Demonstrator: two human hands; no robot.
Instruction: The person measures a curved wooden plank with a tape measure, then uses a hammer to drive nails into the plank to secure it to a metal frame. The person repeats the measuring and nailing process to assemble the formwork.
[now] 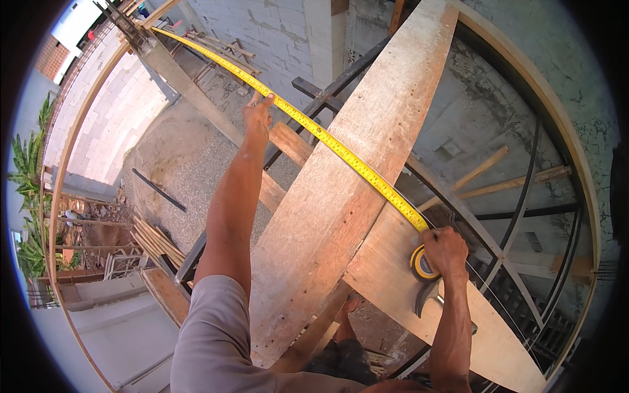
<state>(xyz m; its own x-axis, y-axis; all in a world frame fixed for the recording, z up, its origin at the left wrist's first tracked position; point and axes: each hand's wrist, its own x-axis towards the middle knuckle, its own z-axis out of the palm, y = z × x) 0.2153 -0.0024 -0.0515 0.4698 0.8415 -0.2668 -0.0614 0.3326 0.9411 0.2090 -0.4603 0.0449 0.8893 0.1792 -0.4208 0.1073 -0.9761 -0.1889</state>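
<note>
A yellow measuring tape blade stretches from the upper left down across the boards. Its round black-and-yellow case sits beside my right hand, whose fingers are closed on the tape where it meets the case. Farther up the blade, my left hand pinches its edge with the arm reaching out. Beneath the blade lies a long weathered plywood board, with a lighter plywood sheet adjoining it under my right hand. On that sheet, partly covered by my right forearm, rests what looks like a claw hammer.
Dark metal beams run below the boards. A concrete beam with upright rebar stands at upper left. Far below lie a gravel pile and bundled poles. A grey block wall rises beyond. My bare foot shows beneath the boards.
</note>
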